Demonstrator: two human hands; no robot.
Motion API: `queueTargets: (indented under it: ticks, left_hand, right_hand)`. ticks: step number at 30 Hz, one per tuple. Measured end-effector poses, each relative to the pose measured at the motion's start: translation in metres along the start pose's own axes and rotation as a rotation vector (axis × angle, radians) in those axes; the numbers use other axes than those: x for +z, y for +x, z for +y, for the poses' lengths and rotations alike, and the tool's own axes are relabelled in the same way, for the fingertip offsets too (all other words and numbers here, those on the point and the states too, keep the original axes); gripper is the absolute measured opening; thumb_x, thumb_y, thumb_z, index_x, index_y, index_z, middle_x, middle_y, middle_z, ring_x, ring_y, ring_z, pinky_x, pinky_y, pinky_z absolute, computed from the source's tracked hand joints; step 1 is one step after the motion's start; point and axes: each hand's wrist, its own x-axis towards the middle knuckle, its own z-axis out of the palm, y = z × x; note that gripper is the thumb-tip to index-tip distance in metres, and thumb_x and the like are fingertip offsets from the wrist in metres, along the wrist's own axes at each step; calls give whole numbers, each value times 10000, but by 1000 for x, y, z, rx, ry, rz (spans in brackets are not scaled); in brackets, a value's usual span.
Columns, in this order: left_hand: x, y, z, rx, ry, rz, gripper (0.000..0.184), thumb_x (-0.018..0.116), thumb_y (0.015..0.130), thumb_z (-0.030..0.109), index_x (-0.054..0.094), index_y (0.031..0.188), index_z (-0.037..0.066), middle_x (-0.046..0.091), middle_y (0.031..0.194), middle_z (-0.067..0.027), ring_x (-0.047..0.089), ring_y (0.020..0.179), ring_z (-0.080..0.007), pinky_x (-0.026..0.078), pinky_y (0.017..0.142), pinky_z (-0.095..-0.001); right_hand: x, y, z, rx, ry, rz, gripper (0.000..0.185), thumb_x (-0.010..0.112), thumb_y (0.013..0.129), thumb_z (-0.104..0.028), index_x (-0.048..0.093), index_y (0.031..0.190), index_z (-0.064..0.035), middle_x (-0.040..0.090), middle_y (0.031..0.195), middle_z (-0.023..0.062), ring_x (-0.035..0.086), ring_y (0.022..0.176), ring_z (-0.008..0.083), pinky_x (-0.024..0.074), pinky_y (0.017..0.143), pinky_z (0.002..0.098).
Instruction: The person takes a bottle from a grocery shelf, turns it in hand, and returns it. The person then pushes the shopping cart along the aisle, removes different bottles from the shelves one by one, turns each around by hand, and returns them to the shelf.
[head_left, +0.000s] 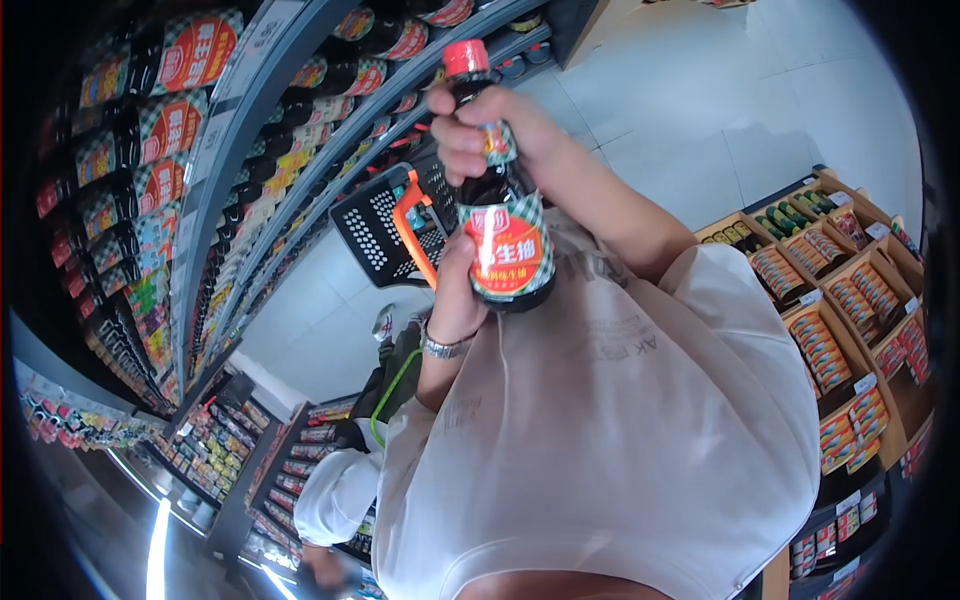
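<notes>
A dark glass bottle with a red cap and a red, green-edged label is held upright in front of the chest. My right hand comes from the right and wraps round its neck, just below the cap. Lower down, my left hand, with a metal watch on the wrist, grips the bottle's side near the base, thumb along the label's left edge. Most of the left fingers are hidden behind the bottle. A black shopping basket with an orange handle is beyond the hands.
Shelves of similar bottles curve along the left. Wooden display bins with packaged goods stand at the right. Another person in a white sleeve is at the lower left. Pale floor tiles show at the top.
</notes>
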Motion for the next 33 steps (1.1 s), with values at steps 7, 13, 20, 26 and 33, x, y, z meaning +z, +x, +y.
queueTargets:
  ticks: [7,13,20,26,33]
  left_hand:
    - [14,-8,36,82,379,25,473,514,876,222,386,1256,-29,551,1141,-138,576,1003,-192,460,888,-326]
    - [-25,-1,42,-58,-92,-203,552,534,844,264,370,1262,-58,554,1138,-193,613,935,-272,499,830,-374]
    - [-41,-4,55,-118,-226,-560,884,454,745,636,346,1281,-59,536,1095,-275,610,908,-383,522,793,-409]
    - [-60,-18,63,100,47,-257,530,509,889,323,383,1263,-31,544,1149,-147,562,1023,-198,451,878,-312]
    - [-77,-1,77,166,345,-279,441,642,811,111,442,1183,-19,577,1042,-62,546,927,-90,455,823,-275]
  right_hand:
    - [8,7,7,-69,-122,198,124,567,773,-133,494,870,-107,512,643,11,509,576,163,434,618,310]
    - [30,28,22,-95,-308,492,203,582,791,-209,499,950,-113,501,675,-3,518,614,140,459,662,312]
    - [12,57,47,-99,-95,-96,204,533,807,-266,502,928,-105,520,682,6,558,657,160,483,712,324]
    - [52,56,53,-111,-565,511,124,583,802,-154,491,852,-87,547,641,40,572,605,169,473,659,300]
    - [60,64,65,-267,-868,664,187,658,772,-114,499,861,-71,572,663,39,602,615,156,474,550,270]
